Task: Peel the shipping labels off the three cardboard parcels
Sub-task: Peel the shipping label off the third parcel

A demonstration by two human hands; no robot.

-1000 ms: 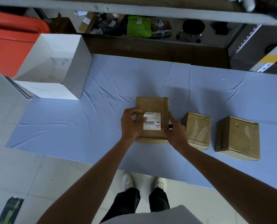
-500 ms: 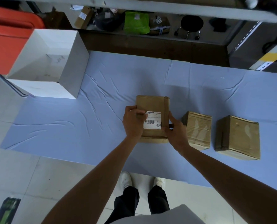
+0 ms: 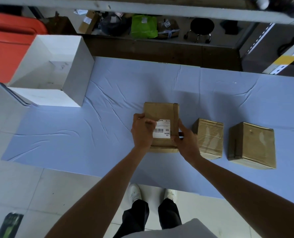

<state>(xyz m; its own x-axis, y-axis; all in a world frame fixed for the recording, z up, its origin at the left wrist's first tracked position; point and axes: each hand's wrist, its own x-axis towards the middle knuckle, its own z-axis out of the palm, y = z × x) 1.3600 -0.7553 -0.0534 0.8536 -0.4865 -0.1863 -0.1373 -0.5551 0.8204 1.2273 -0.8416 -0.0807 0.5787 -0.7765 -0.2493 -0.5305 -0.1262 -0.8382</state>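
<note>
Three brown cardboard parcels sit in a row on a blue cloth. The left parcel carries a white shipping label with a barcode. My left hand pinches the label's upper left corner, which is lifted and curled off the cardboard. My right hand presses against the parcel's right side and steadies it. The middle parcel and the right parcel show no label on their visible faces.
An open white box stands at the cloth's far left corner, with a red bin behind it. Shelving with bags and small boxes runs along the back. The cloth's near edge lies just before my feet.
My left thumb and fingers have worked at the label's upper left corner, and that corner now stands lifted. The right hand has stayed on the parcel's side. The camera has tilted slightly.
</note>
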